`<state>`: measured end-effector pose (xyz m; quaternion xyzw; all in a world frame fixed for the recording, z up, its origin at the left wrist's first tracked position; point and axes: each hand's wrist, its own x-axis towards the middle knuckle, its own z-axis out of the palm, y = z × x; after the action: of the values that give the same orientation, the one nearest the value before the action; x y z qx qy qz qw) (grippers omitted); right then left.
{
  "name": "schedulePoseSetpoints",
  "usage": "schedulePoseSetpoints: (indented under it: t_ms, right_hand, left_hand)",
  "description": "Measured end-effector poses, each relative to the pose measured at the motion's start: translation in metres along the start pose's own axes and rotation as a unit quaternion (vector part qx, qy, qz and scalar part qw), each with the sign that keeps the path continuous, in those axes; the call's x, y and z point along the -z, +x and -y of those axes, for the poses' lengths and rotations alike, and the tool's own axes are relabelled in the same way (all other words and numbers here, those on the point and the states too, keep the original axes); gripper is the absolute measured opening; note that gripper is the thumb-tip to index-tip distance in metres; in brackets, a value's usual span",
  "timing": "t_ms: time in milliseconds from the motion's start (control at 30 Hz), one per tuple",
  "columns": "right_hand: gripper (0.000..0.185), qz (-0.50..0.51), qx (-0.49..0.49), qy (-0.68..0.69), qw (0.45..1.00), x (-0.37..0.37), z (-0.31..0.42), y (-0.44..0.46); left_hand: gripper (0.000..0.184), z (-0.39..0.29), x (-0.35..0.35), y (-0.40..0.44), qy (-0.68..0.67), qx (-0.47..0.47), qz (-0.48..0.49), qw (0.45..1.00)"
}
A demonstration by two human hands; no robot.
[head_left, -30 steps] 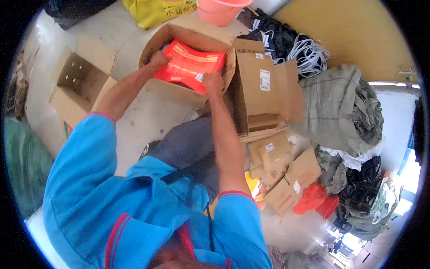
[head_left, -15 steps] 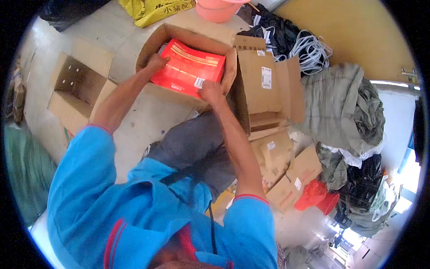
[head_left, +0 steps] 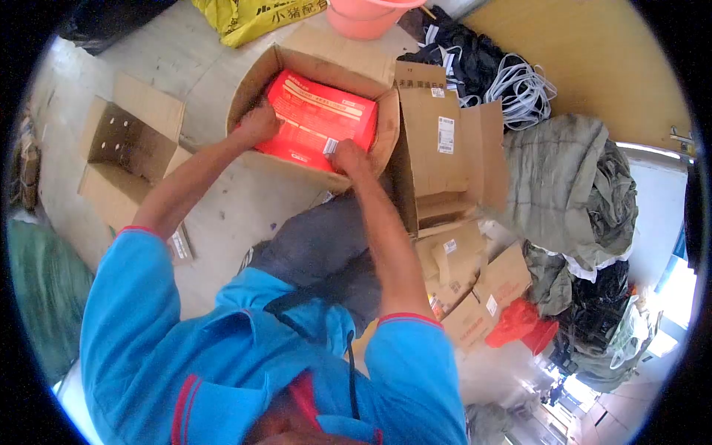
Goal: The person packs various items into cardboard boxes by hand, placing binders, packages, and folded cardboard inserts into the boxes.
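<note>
Your L hand is at the L edge of the red packet, fingers curled in; can't tell if it's pinching, tips hidden. Your R hand is curled at the near edge, R side, next to the barcode label; can't tell its grip either.

Packet lies in the open carton, printed face up. Near edge sits close to the near rim, so approx. no spare room there. Narrow gap on L side, another along the far wall; R end is near the R wall.

Outside: tall carton stands right beside the R wall, so that side's tight. Pink bucket is just past the far flap. Your dark-trousered leg is near the front wall. Most open room is L: bare floor btwn your carton & the small open box.
</note>
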<state>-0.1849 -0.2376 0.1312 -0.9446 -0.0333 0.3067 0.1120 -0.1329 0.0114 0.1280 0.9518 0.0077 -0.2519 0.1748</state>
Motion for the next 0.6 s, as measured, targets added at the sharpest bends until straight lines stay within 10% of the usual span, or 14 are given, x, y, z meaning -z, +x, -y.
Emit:
schedulePoseSetpoints:
  t_ms: [133, 200, 433, 600]
  right_hand:
    - [0.048, -0.020, 0.006, -0.015, 1.000, -0.009, -0.001, 0.004]
    - [0.057, -0.001, 0.028, -0.029, 0.999, -0.001, -0.001, -0.001]
    - [0.098, 0.090, 0.063, 0.016, 0.994, 0.016, -0.009, -0.004]
    - [0.091, 0.078, 0.064, 0.012, 0.995, 0.021, -0.002, -0.010]
  left_hand:
    - [0.095, -0.030, 0.029, -0.056, 0.260, -0.155, -0.101, 0.948]
    - [0.103, -0.032, 0.041, -0.049, 0.311, -0.273, 0.032, 0.910]
    - [0.102, -0.024, 0.059, -0.033, 0.372, -0.312, 0.146, 0.862]
    - [0.097, -0.013, 0.032, -0.019, 0.327, -0.304, 0.092, 0.890]
